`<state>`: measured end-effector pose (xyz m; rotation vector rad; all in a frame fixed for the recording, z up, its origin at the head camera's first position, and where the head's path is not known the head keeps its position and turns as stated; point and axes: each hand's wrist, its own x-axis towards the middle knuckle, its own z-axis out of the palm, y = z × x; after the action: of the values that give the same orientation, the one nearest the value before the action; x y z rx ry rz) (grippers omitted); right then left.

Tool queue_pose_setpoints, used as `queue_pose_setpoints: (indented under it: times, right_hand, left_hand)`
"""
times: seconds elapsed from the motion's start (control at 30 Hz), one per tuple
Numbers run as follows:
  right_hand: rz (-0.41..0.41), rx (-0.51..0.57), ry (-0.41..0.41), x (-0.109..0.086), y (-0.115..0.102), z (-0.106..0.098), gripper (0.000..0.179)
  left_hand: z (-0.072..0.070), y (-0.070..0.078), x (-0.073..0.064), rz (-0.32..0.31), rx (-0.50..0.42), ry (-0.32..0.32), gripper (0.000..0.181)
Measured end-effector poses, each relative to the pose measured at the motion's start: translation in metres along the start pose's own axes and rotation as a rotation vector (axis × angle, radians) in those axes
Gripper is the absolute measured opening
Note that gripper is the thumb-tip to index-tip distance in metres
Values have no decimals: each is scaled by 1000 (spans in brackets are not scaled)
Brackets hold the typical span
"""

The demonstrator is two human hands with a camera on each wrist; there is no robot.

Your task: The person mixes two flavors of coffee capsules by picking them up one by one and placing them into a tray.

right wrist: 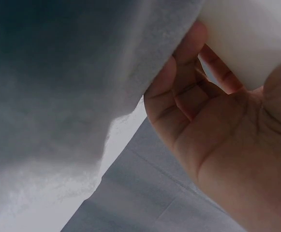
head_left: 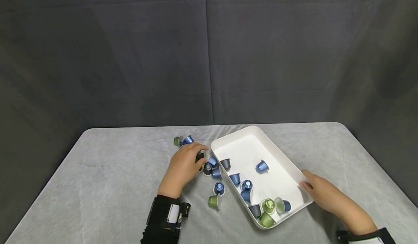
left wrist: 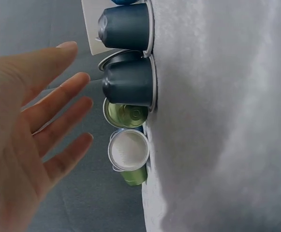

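My left hand [head_left: 184, 166] hovers over the loose coffee capsules left of the white tray [head_left: 246, 147]. In the left wrist view its fingers are spread and relaxed, apart from two dark capsules [left wrist: 128, 83] standing on their rims. A black capsule [head_left: 199, 156] shows between thumb and fingers in the head view, partly hidden. With my right hand [head_left: 321, 193] I grip the tray's right rim; the right wrist view shows the fingers [right wrist: 162, 79] curled under its edge. Inside the tray lie several capsules, among them a lone blue capsule [head_left: 262, 166] and a green capsule [head_left: 268, 205].
Beside the tray's left wall are more capsules, including a blue capsule [head_left: 219, 188] and a green capsule [head_left: 214, 201]. Another blue capsule [head_left: 188, 139] sits beyond my left hand. A pale grey cloth [head_left: 107, 186] covers the table; a dark curtain [head_left: 147, 55] hangs behind.
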<state>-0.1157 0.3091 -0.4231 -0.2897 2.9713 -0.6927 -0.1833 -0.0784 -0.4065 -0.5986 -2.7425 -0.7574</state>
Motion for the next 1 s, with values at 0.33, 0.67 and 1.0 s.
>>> queue_pose_setpoints:
  times: [0.33,0.67,1.0]
  right_hand:
    - [-3,-3,8,-1,0,1,15]
    - [-10,-8,15,-2,-1,1,9]
    - [-4,2,9,-2,0,1,10]
  left_hand:
    - [4,1,-1,-57,18,-64,37]
    - [6,3,-1,-68,25,-94,37]
    - [1,2,-2,-108,19,-91,37]
